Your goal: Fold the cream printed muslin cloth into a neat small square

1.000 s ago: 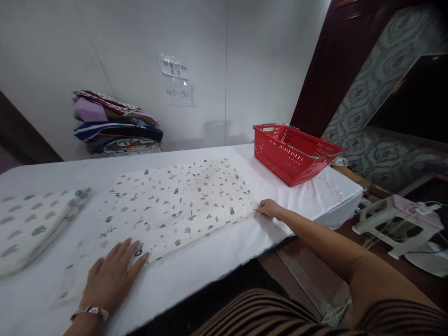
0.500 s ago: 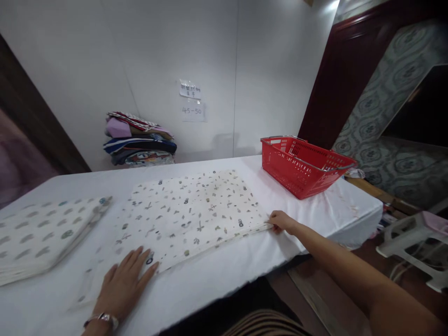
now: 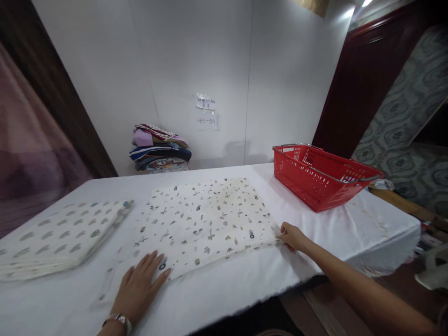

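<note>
Your right hand (image 3: pixel 291 236) had a corner of the patterned cloth (image 3: pixel 210 219) pinched, left hand (image 3: pixel 142 280) spread open toward its left end. Cloth lay flat on the table (image 3: pixel 227 294), folded cloth (image 3: pixel 66 228) off left, red basket (image 3: pixel 311 182) back right.

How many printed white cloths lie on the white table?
2: the white cloth with small prints, partly beneath the left hand; the folded white cloth with larger grey prints, farther left. Others may hide underneath.
</note>
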A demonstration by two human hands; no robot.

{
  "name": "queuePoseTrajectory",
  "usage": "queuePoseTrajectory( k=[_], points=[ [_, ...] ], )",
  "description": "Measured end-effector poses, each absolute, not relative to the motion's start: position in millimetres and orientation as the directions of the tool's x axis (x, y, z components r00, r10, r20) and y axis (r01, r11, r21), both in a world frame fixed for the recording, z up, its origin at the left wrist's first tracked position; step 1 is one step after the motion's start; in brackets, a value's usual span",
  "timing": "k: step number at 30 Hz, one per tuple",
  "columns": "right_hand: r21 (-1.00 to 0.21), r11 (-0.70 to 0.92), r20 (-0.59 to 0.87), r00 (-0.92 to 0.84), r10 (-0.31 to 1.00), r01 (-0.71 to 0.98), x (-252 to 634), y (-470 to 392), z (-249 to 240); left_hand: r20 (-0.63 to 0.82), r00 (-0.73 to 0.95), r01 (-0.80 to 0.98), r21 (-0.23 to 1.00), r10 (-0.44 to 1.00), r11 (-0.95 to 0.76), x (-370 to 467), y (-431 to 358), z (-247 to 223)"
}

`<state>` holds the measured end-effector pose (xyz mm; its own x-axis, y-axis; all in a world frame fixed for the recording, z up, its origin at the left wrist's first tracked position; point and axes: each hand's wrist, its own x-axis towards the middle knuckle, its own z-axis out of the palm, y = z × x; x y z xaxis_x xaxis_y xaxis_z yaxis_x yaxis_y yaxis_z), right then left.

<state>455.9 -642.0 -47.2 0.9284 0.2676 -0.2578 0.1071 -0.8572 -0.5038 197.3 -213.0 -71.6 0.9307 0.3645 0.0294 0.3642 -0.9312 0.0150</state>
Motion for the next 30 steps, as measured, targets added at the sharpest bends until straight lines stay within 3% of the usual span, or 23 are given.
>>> queuePoseTrajectory(
  k=[3, 7, 9, 12, 18, 24, 30],
  points=[
    [-0.326, -0.902, -0.159, 0.924, 0.347, 0.283, 452.3, -642.5, -43.1, -0.024, 0.923, 0.384, 0.042, 0.384, -0.922, 200.6, -211.3, -68.5],
    [-0.073, -0.901, -0.135, 0.891, 0.433, 0.427, 446.6, -626.6, -26.1, 0.076, 0.893, 0.441, 0.046, 0.443, -0.896, 214.5, -221.3, -61.5],
    [-0.094, -0.831, -0.053, 0.831, 0.554, 0.548, 444.4, -612.7, -20.4, 0.097, 0.906, 0.412, 0.029, 0.412, -0.911, 222.8, -228.0, -61.6],
    [-0.217, -0.689, 0.022, 0.709, 0.705, 0.692, 443.7, -596.8, -28.3, 0.062, 0.915, 0.398, 0.024, 0.399, -0.917, 230.7, -232.9, -68.0],
    [-0.264, -0.704, -0.093, 0.709, 0.699, 0.659, 448.1, -601.8, -69.2, 0.042, 0.918, 0.390, 0.097, 0.395, -0.916, 229.0, -230.5, -77.2],
    [-0.309, -0.707, -0.184, 0.689, 0.701, 0.637, 453.8, -601.5, -59.6, -0.040, 0.884, 0.462, 0.230, 0.466, -0.857, 235.6, -220.1, -67.1],
    [-0.276, -0.664, -0.109, 0.664, 0.740, 0.695, 479.5, -559.1, -38.8, -0.006, 0.883, 0.456, 0.244, 0.469, -0.856, 280.8, -208.7, -38.0]
  ],
)
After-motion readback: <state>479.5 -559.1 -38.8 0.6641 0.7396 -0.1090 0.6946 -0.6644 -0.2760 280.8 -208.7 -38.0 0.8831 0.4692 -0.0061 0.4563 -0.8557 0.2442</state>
